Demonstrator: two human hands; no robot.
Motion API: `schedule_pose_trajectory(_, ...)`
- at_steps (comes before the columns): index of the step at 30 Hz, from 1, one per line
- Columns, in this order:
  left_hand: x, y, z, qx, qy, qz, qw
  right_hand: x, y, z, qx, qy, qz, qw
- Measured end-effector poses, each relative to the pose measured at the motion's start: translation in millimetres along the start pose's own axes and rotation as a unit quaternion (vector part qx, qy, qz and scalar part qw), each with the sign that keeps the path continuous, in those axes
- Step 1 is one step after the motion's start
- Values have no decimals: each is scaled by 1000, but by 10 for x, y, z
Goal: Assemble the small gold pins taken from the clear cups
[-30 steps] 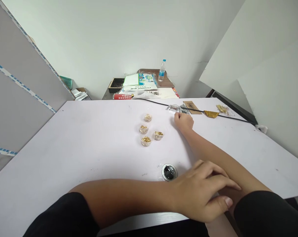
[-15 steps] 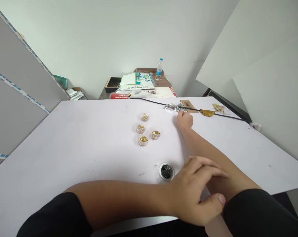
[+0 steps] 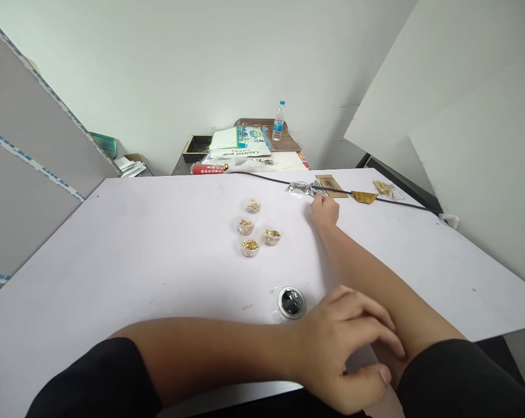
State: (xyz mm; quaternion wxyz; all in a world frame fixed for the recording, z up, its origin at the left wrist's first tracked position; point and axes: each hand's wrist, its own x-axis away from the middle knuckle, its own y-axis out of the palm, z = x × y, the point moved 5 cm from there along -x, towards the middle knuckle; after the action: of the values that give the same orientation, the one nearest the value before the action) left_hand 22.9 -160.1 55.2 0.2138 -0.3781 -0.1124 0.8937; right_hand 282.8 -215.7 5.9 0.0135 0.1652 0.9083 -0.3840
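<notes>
A white table [image 3: 179, 232], in the head view, held four cups [image 3: 250, 253] of gold-coloured pieces [image 3: 250, 244]. The right hand [image 3: 326, 211] curled beside a silvery packet [image 3: 295, 189] near the far edge, its grip impossible to tell. The left hand [image 3: 338, 351], fingers parted, lay by the right forearm [image 3: 376, 276].

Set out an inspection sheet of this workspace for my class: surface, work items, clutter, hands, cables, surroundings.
Surface: broad white tabletop, small dark marks
Work items: four small clear cups of gold-coloured pieces; shiny silver foil-like packet
Clutter: flat brown card, folded gold packet, round silver-rimmed black disc
Hands: left hand over right forearm, thumb and fingers apart; right hand beside silver packet, grip unclear
Cables: thin black cable near far edge
Surroundings: blue-capped clear bottle on brown tray; pale wall
</notes>
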Motion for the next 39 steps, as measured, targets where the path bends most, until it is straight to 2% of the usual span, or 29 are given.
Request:
schedule_pose_trajectory(2, 2, 79, -4, -3, 14, -63, 998, 0, -2, 1, -4, 1, -1, 1000)
schedule_pose_trajectory(3, 0, 87, -7, -7, 23, -71, 997, -1, -3, 3, -5, 2, -2, 1000)
schedule_pose_trajectory(7, -16, -26, -26, -31, 32, 7, 999, -3, 0, 15, -12, 3, -3, 1000)
schedule_pose_trajectory(8, -14, -33, -32, -32, 30, 10, 999, -3, 0, 18, -14, 3, -3, 1000)
schedule_pose_trajectory(10, -3, 8, -39, -20, 27, -19, 999, -1, 0, 22, -17, 2, -3, 1000)
schedule_pose_trajectory(14, 32, 145, -44, 20, 27, -119, 992, 2, -2, 21, -24, 5, -2, 1000)
schedule_pose_trajectory(15, 32, 148, -44, 21, 28, -124, 992, 3, -3, 20, -25, 7, -2, 1000)
schedule_pose_trajectory(17, 16, 85, -45, 6, 21, -86, 996, 3, -4, 17, -27, 10, -1, 1000)
schedule_pose_trajectory(21, 5, -71, 0, -13, 32, 30, 999, 5, -6, 11, -28, 11, -2, 1000)
schedule_pose_trajectory(23, 15, -58, 42, 9, 63, 33, 997, 7, -9, 10, -29, 11, -4, 1000)
schedule_pose_trajectory(27, 15, 21, 69, 37, 89, -26, 995, 12, -16, 8, -31, 12, -7, 999)
schedule_pose_trajectory(31, -13, -93, 25, 11, 50, 30, 998, 10, -12, 6, -32, 12, -7, 999)
schedule_pose_trajectory(33, -7, -112, 3, 4, 32, 39, 999, 9, -10, 7, -33, 10, -6, 999)
schedule_pose_trajectory(35, 14, -55, -2, 13, 38, 7, 999, 9, -10, 11, -36, 10, -6, 999)
schedule_pose_trajectory(39, 76, 140, -7, 48, 51, -104, 992, 8, -13, 26, -44, 15, -5, 999)
